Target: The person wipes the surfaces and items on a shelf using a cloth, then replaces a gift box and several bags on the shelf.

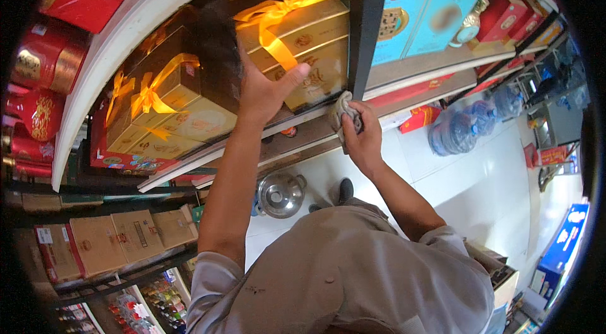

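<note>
My left hand [265, 95] is at the left edge of a gold gift box [326, 50] tied with a yellow satin ribbon [277, 45]. Its thumb lies across the box front, while the fingers run into the dark gap beside it and are mostly hidden. A crumpled grey cloth [342, 109] is bunched in my right hand [364, 137], close to the shelf edge and the foot of a black upright post [369, 26]. Left of my left hand, another ribboned gold gift box [203, 118] sits on the same shelf.
Turquoise boxes [426, 17] stand right of the post. Red packages [40, 116] line the left. A lidded metal pot [281, 195] is on the tiled floor, with large water bottles [452, 130] farther right. Cardboard cartons [99, 249] fill a lower-left shelf.
</note>
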